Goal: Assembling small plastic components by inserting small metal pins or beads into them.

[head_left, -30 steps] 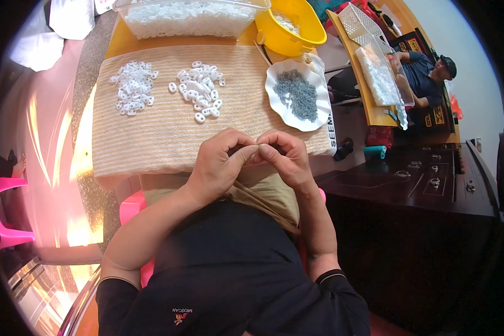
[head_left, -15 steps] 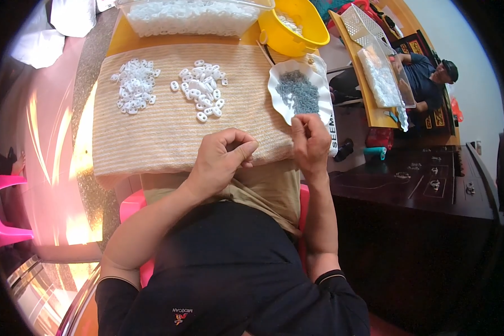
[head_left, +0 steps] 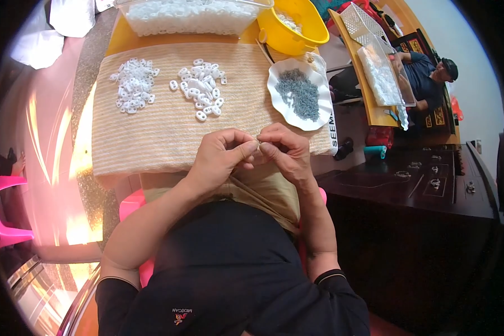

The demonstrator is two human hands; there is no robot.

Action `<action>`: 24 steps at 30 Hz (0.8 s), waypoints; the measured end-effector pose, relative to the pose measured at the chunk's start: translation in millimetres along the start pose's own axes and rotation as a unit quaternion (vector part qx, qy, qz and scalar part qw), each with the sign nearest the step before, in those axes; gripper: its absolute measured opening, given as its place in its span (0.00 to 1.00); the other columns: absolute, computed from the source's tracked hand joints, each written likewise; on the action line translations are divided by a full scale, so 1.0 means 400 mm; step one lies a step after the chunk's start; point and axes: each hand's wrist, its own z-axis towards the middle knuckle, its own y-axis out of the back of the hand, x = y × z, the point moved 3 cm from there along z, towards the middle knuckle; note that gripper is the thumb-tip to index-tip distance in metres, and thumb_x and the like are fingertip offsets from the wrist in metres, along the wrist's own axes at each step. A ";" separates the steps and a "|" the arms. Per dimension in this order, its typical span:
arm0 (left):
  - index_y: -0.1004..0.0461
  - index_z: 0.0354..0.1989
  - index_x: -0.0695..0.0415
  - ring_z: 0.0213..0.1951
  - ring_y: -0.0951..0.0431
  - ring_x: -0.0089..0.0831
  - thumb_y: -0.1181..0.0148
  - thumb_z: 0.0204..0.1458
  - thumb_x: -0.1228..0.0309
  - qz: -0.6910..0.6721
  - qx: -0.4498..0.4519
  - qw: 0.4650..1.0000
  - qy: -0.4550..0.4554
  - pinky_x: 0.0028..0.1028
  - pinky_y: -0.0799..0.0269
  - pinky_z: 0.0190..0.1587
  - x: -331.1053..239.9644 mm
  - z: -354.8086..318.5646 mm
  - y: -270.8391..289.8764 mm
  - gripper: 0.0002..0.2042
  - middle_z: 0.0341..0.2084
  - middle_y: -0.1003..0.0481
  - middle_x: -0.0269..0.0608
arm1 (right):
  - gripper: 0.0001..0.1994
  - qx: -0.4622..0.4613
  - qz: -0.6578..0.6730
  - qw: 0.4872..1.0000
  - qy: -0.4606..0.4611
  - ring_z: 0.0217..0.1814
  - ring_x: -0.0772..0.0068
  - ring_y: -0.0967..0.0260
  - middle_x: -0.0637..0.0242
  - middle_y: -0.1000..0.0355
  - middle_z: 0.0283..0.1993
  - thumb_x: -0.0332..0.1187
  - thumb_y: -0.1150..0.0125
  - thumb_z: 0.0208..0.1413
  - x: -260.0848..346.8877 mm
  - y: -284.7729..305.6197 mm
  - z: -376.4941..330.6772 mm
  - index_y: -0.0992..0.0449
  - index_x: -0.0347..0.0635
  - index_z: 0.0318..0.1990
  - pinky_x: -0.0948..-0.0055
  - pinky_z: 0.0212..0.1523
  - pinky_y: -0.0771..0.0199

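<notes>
My left hand (head_left: pixel 225 155) is closed in a pinch above the near edge of the cloth. Fingertip to fingertip with it, my right hand (head_left: pixel 285 150) pinches too; whatever lies between them is too small and covered to name. Beyond the hands, a pile of white oval plastic pieces with two holes (head_left: pixel 203 92) lies on the striped cloth (head_left: pixel 162 137). To its left is a second pile of small white plastic pieces (head_left: pixel 134 84). A white wavy-rimmed dish (head_left: pixel 275 103) at the right holds many tiny grey pieces, apparently small springs (head_left: pixel 305 95).
At the far edge stand a clear bin (head_left: pixel 196 25) full of white pieces and a yellow basin (head_left: pixel 291 42). Another person (head_left: pixel 423 78) sits at a table on the right with a white-filled tray (head_left: pixel 378 78). A dark wooden surface (head_left: pixel 409 179) is at right; a pink stool (head_left: pixel 8 213) at left.
My right hand has moved from the near rim of the dish leftward and toward me, and its fingertips now meet those of my left hand. The left hand has barely moved.
</notes>
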 end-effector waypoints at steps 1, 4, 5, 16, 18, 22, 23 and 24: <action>0.25 0.36 0.62 0.28 0.27 0.17 0.41 0.55 0.71 -0.017 0.009 1.000 0.010 0.18 0.26 0.30 0.000 0.000 -0.001 0.07 0.27 0.25 0.33 | 0.07 0.001 0.043 0.999 -0.015 0.32 0.84 0.35 0.65 0.31 0.39 0.22 0.40 0.54 -0.005 -0.008 -0.003 0.24 0.33 0.40 0.86 0.29 0.33; 0.26 0.37 0.62 0.29 0.26 0.17 0.41 0.56 0.71 -0.044 0.024 0.998 0.033 0.18 0.26 0.32 -0.006 -0.004 -0.003 0.07 0.28 0.25 0.33 | 0.07 0.000 0.046 0.999 -0.017 0.33 0.83 0.34 0.63 0.31 0.40 0.21 0.41 0.54 -0.008 -0.010 -0.006 0.24 0.33 0.40 0.86 0.29 0.33; 0.26 0.37 0.62 0.29 0.26 0.18 0.42 0.56 0.70 -0.052 0.030 0.997 0.045 0.17 0.27 0.32 -0.007 -0.004 -0.004 0.07 0.28 0.25 0.34 | 0.07 0.000 0.052 0.999 -0.015 0.33 0.83 0.34 0.63 0.31 0.40 0.20 0.41 0.54 -0.008 -0.010 -0.007 0.24 0.33 0.40 0.85 0.29 0.33; 0.26 0.37 0.61 0.28 0.26 0.18 0.42 0.55 0.71 -0.102 0.041 0.990 0.084 0.18 0.26 0.32 0.014 0.000 0.004 0.07 0.28 0.26 0.33 | 0.05 -0.021 0.056 0.998 -0.004 0.30 0.81 0.32 0.63 0.30 0.37 0.21 0.41 0.54 -0.012 -0.020 -0.007 0.25 0.31 0.38 0.84 0.29 0.32; 0.26 0.38 0.62 0.29 0.26 0.18 0.42 0.56 0.72 -0.112 0.045 0.989 0.086 0.18 0.25 0.33 0.014 0.001 0.005 0.07 0.29 0.25 0.33 | 0.05 -0.032 0.079 0.996 -0.027 0.29 0.81 0.32 0.62 0.30 0.36 0.21 0.41 0.55 -0.021 -0.019 -0.009 0.26 0.31 0.38 0.84 0.28 0.32; 0.26 0.41 0.64 0.32 0.24 0.20 0.43 0.55 0.74 -0.145 0.017 0.985 0.088 0.19 0.23 0.37 0.007 0.002 0.006 0.08 0.31 0.24 0.37 | 0.04 -0.064 0.098 0.992 -0.040 0.28 0.81 0.31 0.64 0.29 0.34 0.23 0.41 0.56 -0.029 -0.012 -0.007 0.26 0.31 0.37 0.83 0.28 0.29; 0.27 0.42 0.65 0.33 0.23 0.21 0.43 0.55 0.75 -0.146 0.010 0.985 0.087 0.19 0.22 0.38 0.007 0.001 0.008 0.09 0.32 0.24 0.38 | 0.04 -0.076 0.111 0.990 -0.050 0.29 0.82 0.30 0.66 0.28 0.33 0.23 0.41 0.56 -0.032 -0.012 -0.007 0.25 0.31 0.37 0.84 0.29 0.27; 0.27 0.42 0.65 0.33 0.23 0.21 0.43 0.55 0.75 -0.147 0.009 0.985 0.088 0.19 0.22 0.38 0.008 0.002 0.008 0.09 0.32 0.24 0.38 | 0.04 -0.076 0.111 0.990 -0.051 0.29 0.82 0.30 0.66 0.28 0.33 0.23 0.41 0.56 -0.034 -0.011 -0.008 0.25 0.31 0.37 0.84 0.29 0.27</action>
